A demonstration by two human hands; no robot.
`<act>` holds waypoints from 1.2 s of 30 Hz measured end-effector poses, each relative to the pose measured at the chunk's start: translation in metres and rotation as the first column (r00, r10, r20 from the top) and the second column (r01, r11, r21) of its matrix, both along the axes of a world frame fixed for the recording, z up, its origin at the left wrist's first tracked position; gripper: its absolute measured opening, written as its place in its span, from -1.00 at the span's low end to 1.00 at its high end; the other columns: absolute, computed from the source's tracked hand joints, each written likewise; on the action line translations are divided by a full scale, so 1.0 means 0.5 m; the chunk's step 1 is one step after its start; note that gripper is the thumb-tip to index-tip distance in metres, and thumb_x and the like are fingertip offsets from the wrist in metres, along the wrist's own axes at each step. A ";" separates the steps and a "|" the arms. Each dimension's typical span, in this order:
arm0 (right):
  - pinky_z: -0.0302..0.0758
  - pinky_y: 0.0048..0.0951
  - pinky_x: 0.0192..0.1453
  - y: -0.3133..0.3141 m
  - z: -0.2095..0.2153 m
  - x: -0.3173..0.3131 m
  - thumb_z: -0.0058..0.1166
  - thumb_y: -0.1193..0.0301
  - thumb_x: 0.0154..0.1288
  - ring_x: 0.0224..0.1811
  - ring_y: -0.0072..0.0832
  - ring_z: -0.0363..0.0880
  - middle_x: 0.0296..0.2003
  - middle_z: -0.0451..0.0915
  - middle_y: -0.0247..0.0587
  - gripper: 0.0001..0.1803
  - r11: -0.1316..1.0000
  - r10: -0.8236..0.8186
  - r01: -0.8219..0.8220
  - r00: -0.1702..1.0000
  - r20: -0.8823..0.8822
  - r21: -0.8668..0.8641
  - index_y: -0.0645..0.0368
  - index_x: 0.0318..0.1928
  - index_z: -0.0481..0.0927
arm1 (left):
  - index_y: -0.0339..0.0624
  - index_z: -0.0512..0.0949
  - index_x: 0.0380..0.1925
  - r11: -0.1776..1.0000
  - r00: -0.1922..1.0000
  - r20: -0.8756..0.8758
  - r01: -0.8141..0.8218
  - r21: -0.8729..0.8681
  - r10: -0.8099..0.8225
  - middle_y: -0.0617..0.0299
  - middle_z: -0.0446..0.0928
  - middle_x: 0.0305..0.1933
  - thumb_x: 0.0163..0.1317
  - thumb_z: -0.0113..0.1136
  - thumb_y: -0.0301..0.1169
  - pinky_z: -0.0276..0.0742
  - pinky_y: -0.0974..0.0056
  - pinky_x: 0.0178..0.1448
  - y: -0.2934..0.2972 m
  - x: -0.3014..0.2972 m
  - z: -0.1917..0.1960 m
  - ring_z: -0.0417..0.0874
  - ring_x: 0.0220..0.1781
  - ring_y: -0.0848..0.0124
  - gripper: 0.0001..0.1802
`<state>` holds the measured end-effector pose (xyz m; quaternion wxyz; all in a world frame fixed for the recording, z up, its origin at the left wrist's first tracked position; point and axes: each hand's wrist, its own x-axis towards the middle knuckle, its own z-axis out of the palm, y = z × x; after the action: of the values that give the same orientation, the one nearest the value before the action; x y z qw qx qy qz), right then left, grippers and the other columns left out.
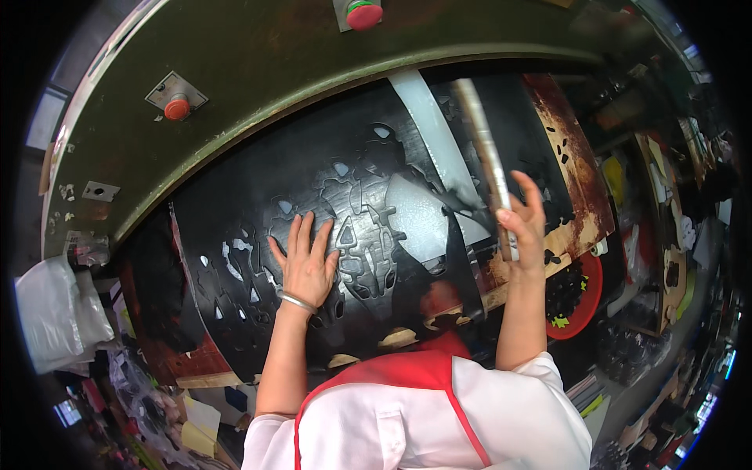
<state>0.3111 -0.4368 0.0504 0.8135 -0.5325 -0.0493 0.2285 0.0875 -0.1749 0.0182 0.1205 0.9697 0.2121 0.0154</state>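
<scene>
My left hand (306, 270) lies flat with spread fingers on a black rubber-like sheet (243, 180). Cut outlines and holes run through the sheet around those fingers, with pale material showing in some of them. Beside the fingertips on the right is a cluster of curved, shaped outlines (364, 258). My right hand (522, 223) is raised over the right part of the sheet. It grips the lower end of a long narrow metal piece (483, 145), which tilts up and away to the left; its broad face cannot be made out.
A green machine beam (258, 59) with red push buttons (177, 108) spans the far side. Pale strips show through gaps in the sheet. A red bowl (589, 294) of small black pieces stands at the right, next to a worn wooden board (580, 172). Plastic bags (59, 313) hang at the left.
</scene>
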 end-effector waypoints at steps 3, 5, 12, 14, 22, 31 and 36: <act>0.47 -0.45 -0.02 -0.076 -0.030 0.012 0.39 0.54 -0.03 -0.10 -0.43 0.52 -0.09 0.51 -0.09 -0.20 0.879 -0.203 0.326 0.917 0.345 -0.349 0.17 0.23 0.25 | 0.06 0.35 0.29 1.000 1.000 0.014 0.005 0.004 -0.005 0.09 0.15 0.44 0.21 0.18 -0.32 -0.31 -0.36 0.46 0.000 0.003 0.003 0.05 0.53 0.12 -0.40; 0.46 -0.42 0.04 -0.131 -0.041 0.023 0.41 0.53 -0.06 -0.05 -0.40 0.51 -0.05 0.48 -0.11 -0.23 0.725 -0.262 0.467 0.866 0.425 -0.506 0.18 0.19 0.29 | 0.06 0.37 0.26 1.000 1.000 -0.010 -0.013 -0.025 0.012 0.09 0.17 0.43 0.21 0.19 -0.32 -0.25 -0.37 0.45 -0.002 0.015 0.019 0.06 0.52 0.10 -0.43; 0.21 -0.10 0.38 -0.255 -0.122 -0.026 0.44 0.39 -0.29 0.27 0.04 0.24 0.18 0.35 0.18 0.03 0.160 0.016 0.554 0.826 0.564 -0.817 0.22 0.32 0.27 | -0.04 0.44 0.16 0.897 0.879 0.260 0.434 -0.085 -0.400 0.02 0.33 0.20 -0.10 0.44 -0.16 0.15 -0.15 0.31 -0.087 0.100 0.086 0.35 0.25 0.08 -0.25; 0.18 -0.05 0.39 -0.253 -0.139 -0.035 0.47 0.36 -0.24 0.30 0.08 0.20 0.21 0.29 0.22 -0.01 0.171 0.079 0.623 0.764 0.641 -0.763 0.18 0.31 0.30 | -0.05 0.44 0.19 0.778 0.774 0.211 0.623 -0.080 -0.598 0.05 0.39 0.15 -0.06 0.41 -0.20 0.23 -0.02 0.26 -0.135 0.127 0.079 0.41 0.16 0.07 -0.27; 0.28 -0.06 0.30 -0.118 -0.084 -0.084 0.33 0.47 0.03 0.23 -0.02 0.30 0.18 0.37 0.04 -0.61 0.445 0.139 0.680 0.591 0.794 -0.583 0.28 -0.08 0.58 | -0.19 0.58 -0.13 0.761 0.732 0.393 0.639 -0.112 -0.557 0.07 0.55 -0.18 0.14 0.25 -0.33 0.49 0.15 -0.11 -0.173 0.214 0.006 0.57 -0.16 0.16 -0.70; 0.24 -0.04 0.39 0.073 -0.057 -0.211 0.31 0.19 0.07 0.33 0.03 0.29 0.22 0.39 0.12 -0.36 0.589 0.601 0.298 0.459 0.654 -0.751 0.41 0.05 0.51 | -0.34 0.57 -0.24 0.272 0.950 0.154 0.077 -0.959 0.273 0.15 0.63 -0.37 0.52 -0.20 -0.22 0.52 0.42 -0.34 -0.096 0.285 0.036 0.63 -0.44 0.46 -0.57; 0.27 -0.06 0.37 0.053 -0.065 -0.210 0.32 0.16 0.06 0.35 0.02 0.28 0.25 0.40 0.06 -0.32 0.561 0.661 0.295 0.403 0.633 -0.773 0.38 0.10 0.52 | -0.42 0.51 -0.12 0.440 0.258 0.584 0.447 -0.779 0.770 0.07 0.56 -0.36 0.52 -0.22 -0.24 0.50 0.42 -0.34 0.157 0.329 0.261 0.55 -0.43 0.43 -0.58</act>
<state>0.2061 -0.4102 0.0176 0.2788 -0.8572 -0.4329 0.0062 0.2522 -0.0965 0.1486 0.6934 0.4884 0.1939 0.4930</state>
